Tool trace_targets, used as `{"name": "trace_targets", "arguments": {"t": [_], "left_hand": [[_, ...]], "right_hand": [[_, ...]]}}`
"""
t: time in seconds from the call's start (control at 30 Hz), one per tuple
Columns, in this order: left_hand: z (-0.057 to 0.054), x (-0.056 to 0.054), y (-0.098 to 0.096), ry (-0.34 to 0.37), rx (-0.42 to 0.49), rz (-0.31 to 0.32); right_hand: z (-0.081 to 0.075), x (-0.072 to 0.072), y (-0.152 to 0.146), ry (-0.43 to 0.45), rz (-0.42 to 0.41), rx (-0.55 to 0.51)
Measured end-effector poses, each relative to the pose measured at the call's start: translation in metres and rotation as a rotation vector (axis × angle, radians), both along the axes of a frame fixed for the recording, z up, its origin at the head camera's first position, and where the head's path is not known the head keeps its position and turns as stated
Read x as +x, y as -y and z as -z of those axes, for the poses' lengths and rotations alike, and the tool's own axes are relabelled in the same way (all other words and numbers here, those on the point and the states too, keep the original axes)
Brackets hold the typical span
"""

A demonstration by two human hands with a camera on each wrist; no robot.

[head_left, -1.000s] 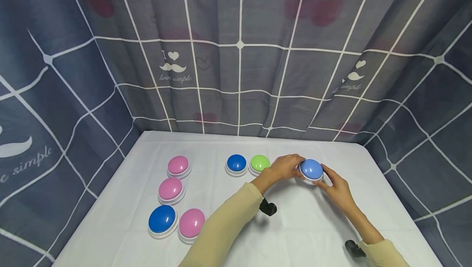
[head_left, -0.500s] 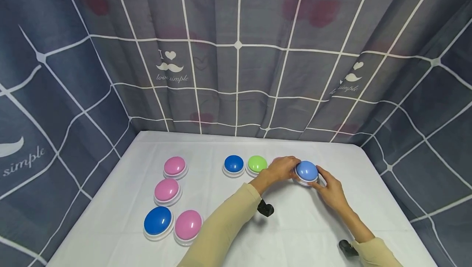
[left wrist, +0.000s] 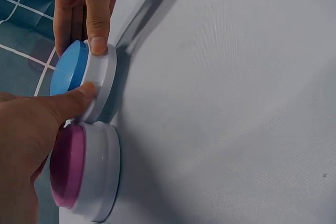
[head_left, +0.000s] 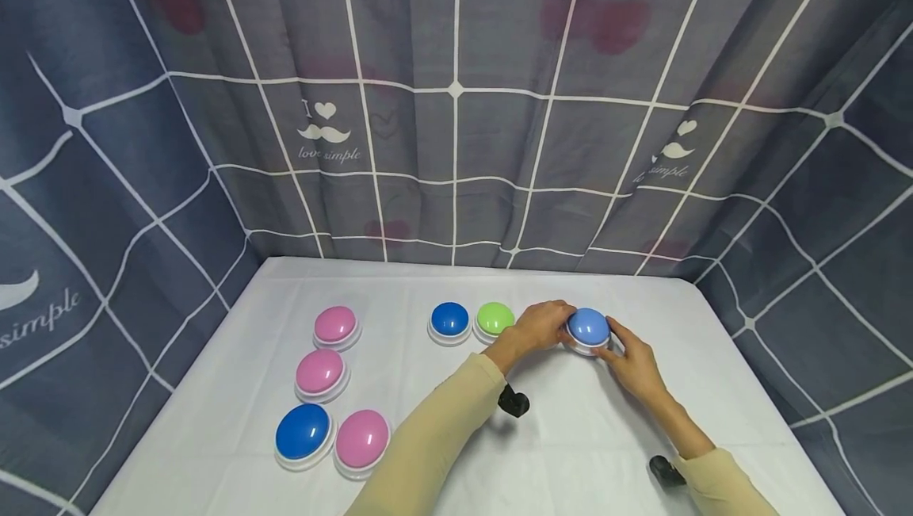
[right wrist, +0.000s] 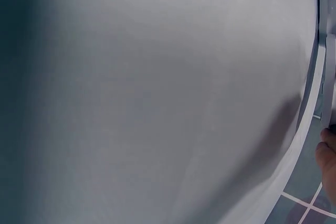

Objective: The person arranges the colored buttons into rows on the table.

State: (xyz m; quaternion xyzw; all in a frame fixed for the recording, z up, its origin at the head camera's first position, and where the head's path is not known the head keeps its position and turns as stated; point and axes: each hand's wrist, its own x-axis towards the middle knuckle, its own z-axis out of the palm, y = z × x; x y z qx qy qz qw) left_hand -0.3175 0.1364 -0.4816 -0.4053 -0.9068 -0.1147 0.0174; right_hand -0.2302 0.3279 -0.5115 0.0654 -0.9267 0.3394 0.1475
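A light-blue dome button point(head_left: 589, 327) with a white base is held between both hands at the right of the row in the head view. My left hand point(head_left: 540, 327) grips its left side, and my right hand point(head_left: 638, 365) pinches its right side. In the left wrist view both thumbs press the white rim of the blue button point(left wrist: 93, 74), with a shadow beside its base. A pink button point(left wrist: 84, 171) stands close beside it there; in the head view the left hand hides it. In the right wrist view only some fingers point(right wrist: 328, 150) show at the edge.
Left of the hands stand a green button point(head_left: 494, 319) and a dark-blue button point(head_left: 450, 319). Pink buttons point(head_left: 319, 372) and a larger blue button point(head_left: 303, 432) are at the table's left. Grey checked curtains point(head_left: 399, 143) surround the white table point(head_left: 571, 452).
Both hands have shifted the light-blue button slightly left, closer to the row, keeping their hold. The head view has drifted a little. The other buttons stay in place.
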Motion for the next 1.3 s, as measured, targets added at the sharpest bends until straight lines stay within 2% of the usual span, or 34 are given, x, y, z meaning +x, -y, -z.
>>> {"name": "trace_targets", "arguments": {"t": [0.37,0.7,1.03,1.3], "left_hand": [[-0.001,-0.002,-0.006,-0.002,-0.036,-0.023],[0.001,-0.002,-0.010,0.018,-0.094,-0.042],[0.001,0.000,-0.010,0.012,-0.087,-0.052],[0.002,0.000,-0.011,-0.012,-0.092,-0.044]], "right_hand": [[-0.001,-0.004,0.000,0.015,0.010,0.045],[0.006,-0.006,0.001,0.026,0.008,0.072],[0.003,-0.002,0.002,0.101,0.007,0.080],[0.003,-0.002,0.002,0.095,0.006,0.081]]}}
